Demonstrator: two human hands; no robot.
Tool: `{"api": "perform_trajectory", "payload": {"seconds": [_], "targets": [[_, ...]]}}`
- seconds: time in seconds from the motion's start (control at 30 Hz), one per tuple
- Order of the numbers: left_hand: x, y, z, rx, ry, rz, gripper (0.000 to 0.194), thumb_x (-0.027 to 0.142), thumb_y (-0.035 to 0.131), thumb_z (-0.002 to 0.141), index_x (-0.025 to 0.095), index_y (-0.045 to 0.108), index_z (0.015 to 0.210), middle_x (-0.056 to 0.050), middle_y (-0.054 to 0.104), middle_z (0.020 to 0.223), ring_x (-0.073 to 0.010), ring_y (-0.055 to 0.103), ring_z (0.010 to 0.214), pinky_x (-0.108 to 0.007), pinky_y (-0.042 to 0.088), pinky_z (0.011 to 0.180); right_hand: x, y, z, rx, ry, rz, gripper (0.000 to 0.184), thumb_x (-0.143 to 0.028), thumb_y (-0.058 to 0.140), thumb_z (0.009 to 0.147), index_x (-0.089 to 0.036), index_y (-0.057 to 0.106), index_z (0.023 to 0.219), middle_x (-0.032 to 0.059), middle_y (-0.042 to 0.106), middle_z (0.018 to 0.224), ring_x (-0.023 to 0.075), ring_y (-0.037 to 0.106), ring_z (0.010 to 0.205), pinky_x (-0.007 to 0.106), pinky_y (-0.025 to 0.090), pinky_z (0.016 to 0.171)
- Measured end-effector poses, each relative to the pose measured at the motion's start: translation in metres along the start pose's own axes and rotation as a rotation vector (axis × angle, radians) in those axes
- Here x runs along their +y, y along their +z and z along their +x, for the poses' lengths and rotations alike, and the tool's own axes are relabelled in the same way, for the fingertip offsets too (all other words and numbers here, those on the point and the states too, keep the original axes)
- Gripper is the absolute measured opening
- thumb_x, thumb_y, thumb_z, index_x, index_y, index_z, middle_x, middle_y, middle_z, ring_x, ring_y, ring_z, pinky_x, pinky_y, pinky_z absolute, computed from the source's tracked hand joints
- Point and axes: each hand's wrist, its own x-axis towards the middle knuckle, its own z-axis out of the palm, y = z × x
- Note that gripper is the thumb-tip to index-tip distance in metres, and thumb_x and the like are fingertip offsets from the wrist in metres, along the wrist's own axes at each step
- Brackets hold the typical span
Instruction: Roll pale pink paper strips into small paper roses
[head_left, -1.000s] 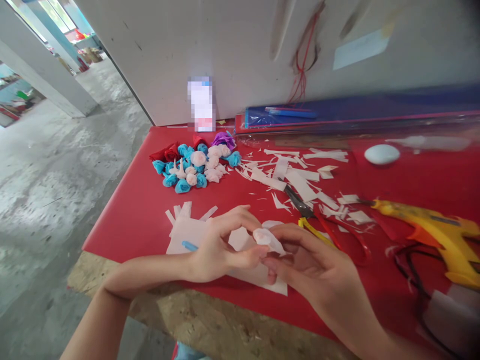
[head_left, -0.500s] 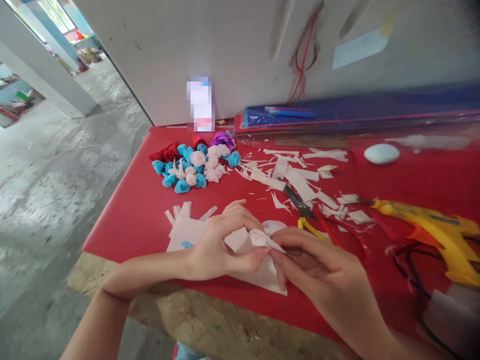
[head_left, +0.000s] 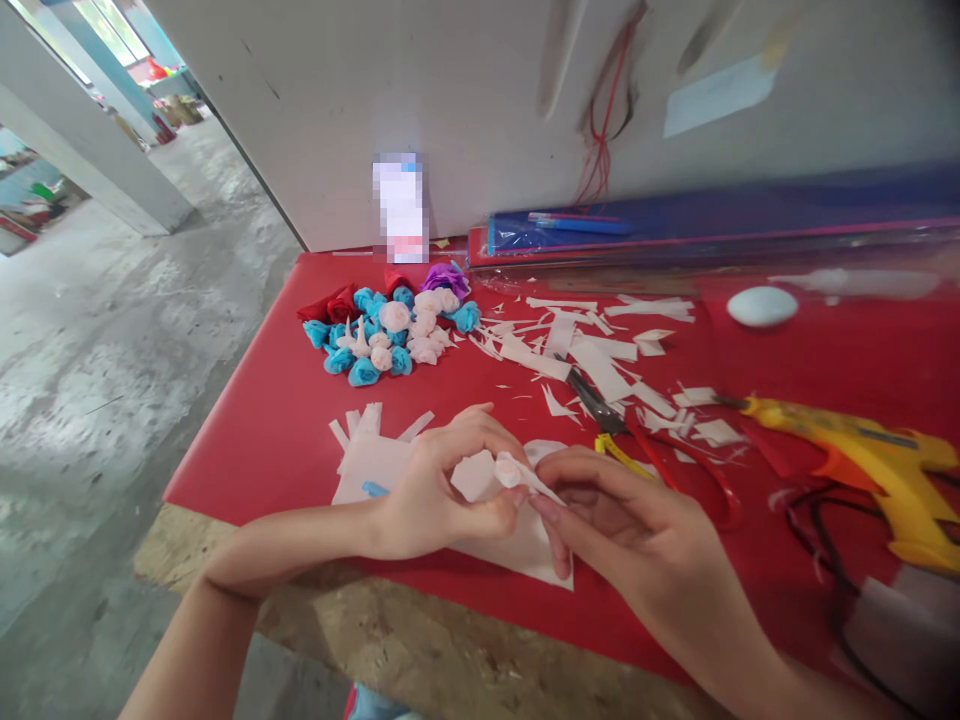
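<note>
Between my two hands is a small white paper flower [head_left: 510,470], partly rolled, with a loose strip trailing to the right. My left hand [head_left: 450,490] pinches the rolled part between thumb and forefinger. The trailing strip is pinched by the thumb and fingers of my right hand [head_left: 637,540]. Under both hands lie white paper sheets [head_left: 540,565], largely covered by the hands. A small blue piece [head_left: 375,489] shows beside my left wrist. Beyond the hands sits a cluster of finished paper flowers [head_left: 395,318] in white, blue, red and purple.
White paper scraps [head_left: 600,365] are strewn over the red tabletop [head_left: 247,400]. Cutting pliers [head_left: 600,405] with red and yellow handles lie near my right hand. A yellow glue gun [head_left: 862,450] with a dark cord is at right. A pixelated phone [head_left: 403,208] leans on the panel.
The rolled part has turned slightly and looks more tightly wound, and its strip has shifted a little left. Both hands keep their pinch and have moved only slightly.
</note>
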Motion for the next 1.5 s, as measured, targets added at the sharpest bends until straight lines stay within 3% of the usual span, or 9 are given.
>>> {"api": "perform_trajectory", "payload": {"seconds": [0.27, 0.5, 0.6, 0.83, 1.1, 1.27, 1.5], "targets": [[-0.001, 0.0, 0.004, -0.01, 0.097, -0.025, 0.006, 0.014, 0.06, 0.071, 0.015, 0.054, 0.072, -0.001, 0.057, 0.069, -0.0113, 0.051, 0.068, -0.03, 0.044, 0.073, -0.001, -0.002, 0.001, -0.133, 0.169, 0.14, 0.011, -0.03, 0.064, 0.071, -0.02, 0.061, 0.072, -0.0047, 0.053, 0.052, 0.0074, 0.05, 0.039, 0.018, 0.045, 0.041], [-0.002, 0.001, 0.005, 0.012, 0.13, 0.04, 0.008, 0.02, 0.062, 0.072, 0.013, 0.059, 0.07, -0.002, 0.059, 0.067, -0.0116, 0.052, 0.065, -0.039, 0.038, 0.087, -0.001, -0.004, 0.0, -0.161, 0.189, 0.171, 0.011, -0.031, 0.063, 0.073, -0.02, 0.061, 0.073, -0.0062, 0.05, 0.048, 0.006, 0.047, 0.038, 0.017, 0.042, 0.041], [-0.002, 0.002, 0.005, 0.033, 0.135, 0.021, 0.01, 0.02, 0.062, 0.073, 0.013, 0.058, 0.067, -0.001, 0.058, 0.064, -0.0107, 0.051, 0.062, -0.037, 0.04, 0.081, -0.002, -0.003, -0.001, -0.123, 0.115, 0.087, 0.01, -0.03, 0.062, 0.073, -0.02, 0.061, 0.072, -0.0053, 0.051, 0.049, 0.0073, 0.049, 0.038, 0.018, 0.043, 0.04], [-0.002, 0.003, 0.004, 0.076, 0.09, -0.048, 0.012, 0.019, 0.064, 0.071, 0.015, 0.054, 0.065, 0.001, 0.056, 0.062, -0.0101, 0.048, 0.063, -0.033, 0.041, 0.074, -0.001, 0.001, -0.005, -0.014, -0.283, -0.255, 0.004, -0.019, 0.057, 0.076, -0.022, 0.059, 0.076, 0.0017, 0.06, 0.076, 0.0095, 0.055, 0.046, 0.021, 0.049, 0.042], [-0.001, 0.004, 0.005, 0.069, 0.175, 0.007, 0.02, 0.025, 0.063, 0.073, 0.016, 0.049, 0.062, 0.003, 0.055, 0.058, -0.0092, 0.05, 0.059, -0.033, 0.041, 0.074, -0.002, 0.002, -0.009, 0.069, -0.506, -0.527, 0.011, -0.016, 0.053, 0.077, -0.025, 0.059, 0.078, 0.0012, 0.066, 0.074, 0.016, 0.063, 0.062, 0.025, 0.053, 0.055], [-0.002, 0.004, 0.005, 0.092, 0.274, 0.046, 0.017, 0.028, 0.062, 0.074, 0.016, 0.053, 0.066, 0.001, 0.057, 0.06, -0.0103, 0.052, 0.058, -0.032, 0.043, 0.068, -0.004, -0.001, -0.011, 0.059, -0.55, -0.541, 0.015, -0.013, 0.052, 0.077, -0.026, 0.059, 0.079, -0.0001, 0.067, 0.074, 0.0153, 0.065, 0.065, 0.023, 0.054, 0.062], [-0.001, 0.001, 0.005, 0.026, 0.24, 0.005, 0.017, 0.031, 0.065, 0.072, 0.016, 0.056, 0.069, 0.0, 0.061, 0.063, -0.011, 0.052, 0.061, -0.034, 0.043, 0.071, -0.011, -0.001, -0.009, -0.065, -0.433, -0.395, 0.011, -0.016, 0.052, 0.078, -0.023, 0.058, 0.071, -0.0011, 0.062, 0.059, 0.013, 0.061, 0.052, 0.02, 0.05, 0.048]]}}
